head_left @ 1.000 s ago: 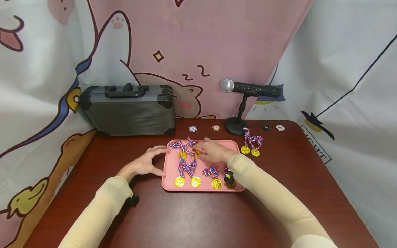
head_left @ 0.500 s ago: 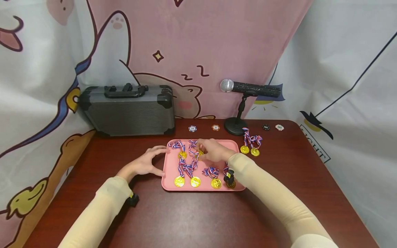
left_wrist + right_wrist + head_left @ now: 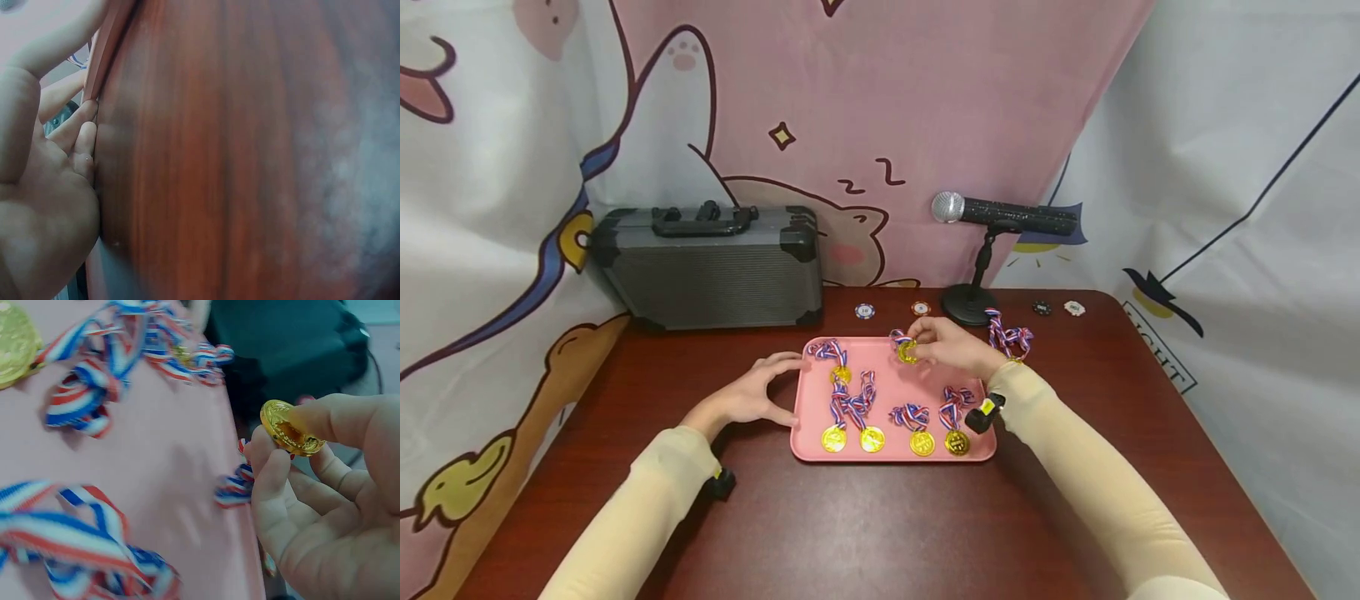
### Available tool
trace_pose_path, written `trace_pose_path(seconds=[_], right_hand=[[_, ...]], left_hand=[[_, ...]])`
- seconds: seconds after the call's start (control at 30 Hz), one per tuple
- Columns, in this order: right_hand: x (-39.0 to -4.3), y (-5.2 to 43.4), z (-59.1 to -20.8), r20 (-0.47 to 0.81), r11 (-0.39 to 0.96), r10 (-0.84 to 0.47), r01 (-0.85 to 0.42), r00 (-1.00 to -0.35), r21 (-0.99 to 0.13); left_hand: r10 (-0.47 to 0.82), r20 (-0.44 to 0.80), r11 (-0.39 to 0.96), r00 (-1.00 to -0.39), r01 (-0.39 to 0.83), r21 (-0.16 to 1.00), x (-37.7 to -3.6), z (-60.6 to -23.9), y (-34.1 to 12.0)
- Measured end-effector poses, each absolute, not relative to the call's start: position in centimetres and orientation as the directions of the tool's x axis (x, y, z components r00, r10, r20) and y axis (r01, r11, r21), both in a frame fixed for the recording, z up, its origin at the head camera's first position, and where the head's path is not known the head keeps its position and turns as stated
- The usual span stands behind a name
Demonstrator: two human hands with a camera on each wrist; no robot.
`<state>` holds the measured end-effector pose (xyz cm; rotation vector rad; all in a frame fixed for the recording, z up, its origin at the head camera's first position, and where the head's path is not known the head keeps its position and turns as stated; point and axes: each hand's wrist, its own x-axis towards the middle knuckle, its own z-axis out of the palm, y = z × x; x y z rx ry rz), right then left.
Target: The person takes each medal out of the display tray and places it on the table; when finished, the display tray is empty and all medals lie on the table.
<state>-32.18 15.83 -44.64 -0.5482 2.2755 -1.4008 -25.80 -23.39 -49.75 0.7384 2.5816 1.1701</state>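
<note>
A pink tray [image 3: 891, 379] lies on the dark red table and holds several gold medals [image 3: 872, 439] with red, white and blue ribbons. My right hand [image 3: 951, 346] pinches one gold medal [image 3: 907, 352] [image 3: 289, 429] between thumb and fingers, lifted over the tray's far right part, its ribbon [image 3: 234, 487] trailing below. My left hand [image 3: 752, 393] [image 3: 56, 175] holds the tray's left edge [image 3: 103, 53], thumb and fingers curled against the rim. Two more medals [image 3: 1011, 340] lie on the table right of the tray.
A grey hard case [image 3: 711, 265] stands at the back left. A microphone on a small stand [image 3: 992, 218] is at the back right. Poker chips [image 3: 865, 311] lie along the back edge. A cartoon cloth backdrop hangs behind.
My right hand has picked one medal up off the tray and carried it up and to the right. The left hand has stayed on the tray's edge.
</note>
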Motion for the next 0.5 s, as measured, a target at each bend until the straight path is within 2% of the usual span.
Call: trace_pose_path(seconds=[0.2, 0.5], right_hand=[[-32.3, 18.8, -43.2, -0.158, 0.321, -0.435, 0.011, -0.886, -0.947], [-32.1, 26.2, -41.0, -0.102, 0.258, -0.317, 0.018, -0.943, -0.966]], left_hand=[[0.524, 0.0, 0.568, -0.852, 0.35, 0.745, -25.8, -49.7, -23.4], [0.526, 0.024, 0.554, -0.85, 0.363, 0.749, -25.7, -49.7, -23.3]])
